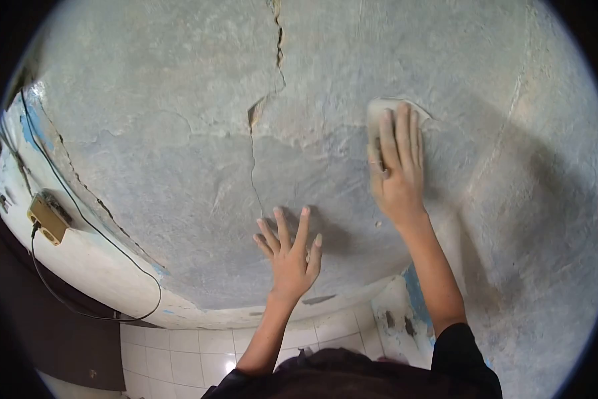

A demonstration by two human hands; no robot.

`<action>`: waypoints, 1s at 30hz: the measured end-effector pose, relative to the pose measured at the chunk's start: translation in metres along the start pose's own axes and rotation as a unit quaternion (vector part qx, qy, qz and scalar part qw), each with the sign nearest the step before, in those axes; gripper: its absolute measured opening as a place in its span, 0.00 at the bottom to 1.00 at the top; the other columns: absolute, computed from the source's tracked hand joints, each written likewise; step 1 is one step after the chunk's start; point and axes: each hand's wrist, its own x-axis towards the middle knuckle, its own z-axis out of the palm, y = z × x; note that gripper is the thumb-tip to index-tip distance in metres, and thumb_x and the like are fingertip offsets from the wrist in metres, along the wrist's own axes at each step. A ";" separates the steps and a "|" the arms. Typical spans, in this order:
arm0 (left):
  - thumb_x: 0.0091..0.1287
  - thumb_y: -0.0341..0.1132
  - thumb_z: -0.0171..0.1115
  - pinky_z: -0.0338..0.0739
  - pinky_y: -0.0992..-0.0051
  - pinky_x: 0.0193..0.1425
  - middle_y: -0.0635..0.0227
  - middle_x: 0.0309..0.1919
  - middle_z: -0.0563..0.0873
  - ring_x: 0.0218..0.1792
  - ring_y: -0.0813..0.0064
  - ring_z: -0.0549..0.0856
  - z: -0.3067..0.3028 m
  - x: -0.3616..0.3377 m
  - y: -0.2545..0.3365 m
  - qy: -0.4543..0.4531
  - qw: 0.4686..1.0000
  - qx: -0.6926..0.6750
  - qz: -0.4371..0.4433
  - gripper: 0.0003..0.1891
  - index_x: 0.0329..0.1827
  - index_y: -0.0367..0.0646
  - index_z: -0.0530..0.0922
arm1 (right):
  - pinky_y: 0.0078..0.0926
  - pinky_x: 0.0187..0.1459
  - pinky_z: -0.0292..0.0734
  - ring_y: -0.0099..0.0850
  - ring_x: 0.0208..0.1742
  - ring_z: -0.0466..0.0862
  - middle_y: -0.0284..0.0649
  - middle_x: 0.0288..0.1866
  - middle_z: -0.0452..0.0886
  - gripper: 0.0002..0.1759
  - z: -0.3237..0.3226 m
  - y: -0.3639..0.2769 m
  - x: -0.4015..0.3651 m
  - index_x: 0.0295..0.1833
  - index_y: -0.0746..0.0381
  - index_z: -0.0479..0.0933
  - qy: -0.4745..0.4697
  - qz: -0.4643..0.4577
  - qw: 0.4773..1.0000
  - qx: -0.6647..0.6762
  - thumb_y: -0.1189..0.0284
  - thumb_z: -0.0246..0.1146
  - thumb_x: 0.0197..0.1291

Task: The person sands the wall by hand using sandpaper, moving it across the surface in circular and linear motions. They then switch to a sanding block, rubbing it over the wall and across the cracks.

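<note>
Against the grey, rough plaster wall [199, 173] my left hand [290, 256] rests with its fingers spread, holding nothing. Higher and to the right, my right hand [399, 166] presses a pale, flat piece [381, 110] to the wall; its fingers lie stretched over it, and what the piece is cannot be made out. The thumb side of that hand is slightly blurred. A long crack [252, 156] runs down the wall and ends just above my left fingertips, with a chipped hole [254, 112] partway along it.
A power socket [48, 218] with a plugged-in black cable [106, 239] is at the left. White floor tiles [186, 359] lie below, beside a dark brown panel [53, 326]. Chipped blue paint [415, 292] shows at the lower right.
</note>
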 end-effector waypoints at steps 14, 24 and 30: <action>0.73 0.42 0.57 0.30 0.34 0.74 0.46 0.81 0.40 0.78 0.32 0.32 0.013 -0.010 0.023 0.021 0.998 -0.030 -0.058 0.33 0.80 0.55 0.59 | 0.60 0.77 0.45 0.57 0.81 0.50 0.55 0.82 0.48 0.39 -0.001 -0.011 0.009 0.76 0.41 0.64 -0.034 -0.064 0.991 0.113 0.61 0.68 0.59; 0.74 0.43 0.56 0.38 0.38 0.76 0.48 0.81 0.44 0.80 0.40 0.39 -0.006 -0.017 0.018 0.020 0.993 -0.059 -0.099 0.33 0.81 0.54 0.57 | 0.60 0.77 0.47 0.54 0.81 0.53 0.49 0.82 0.52 0.39 -0.012 -0.033 0.038 0.76 0.40 0.64 -0.081 -0.119 0.984 0.104 0.63 0.68 0.59; 0.74 0.44 0.55 0.40 0.38 0.76 0.49 0.81 0.44 0.80 0.42 0.41 -0.025 -0.022 -0.009 0.029 0.992 -0.032 -0.117 0.33 0.81 0.55 0.57 | 0.57 0.78 0.47 0.53 0.80 0.54 0.49 0.81 0.55 0.37 -0.024 -0.043 0.052 0.74 0.45 0.68 -0.071 -0.074 0.992 0.071 0.62 0.69 0.58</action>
